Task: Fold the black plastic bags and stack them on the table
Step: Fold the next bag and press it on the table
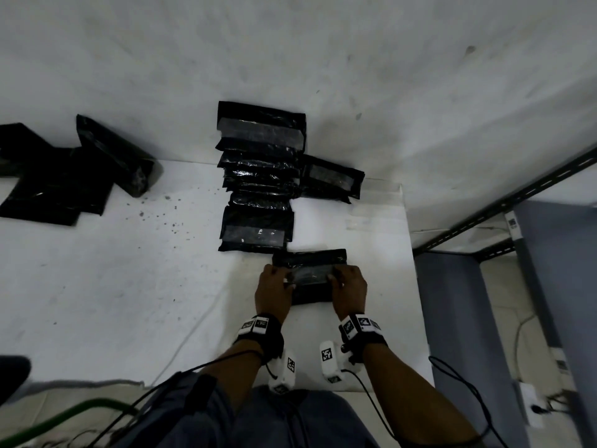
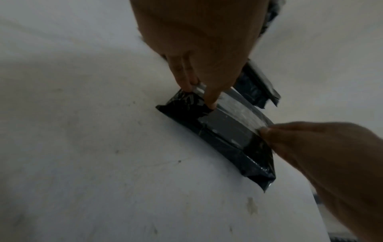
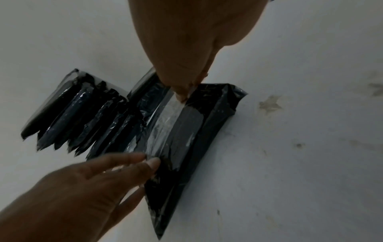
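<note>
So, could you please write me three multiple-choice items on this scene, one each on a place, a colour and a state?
1. Where does the bag being folded lie relative to the row of folded bags?
A. Nearer the person, at its near end
B. Beyond its far end
C. On top of it

2. What colour is the table?
A. Brown
B. White
C. Green

3. What are the left hand and right hand doing?
A. Both hang idle
B. Only one touches the bag
C. Each holds one end of the bag

Answers: 1 A, the head view shows it closest to the body. 2 B, the bare surface is white. 3 C, fingers sit on both ends.
</note>
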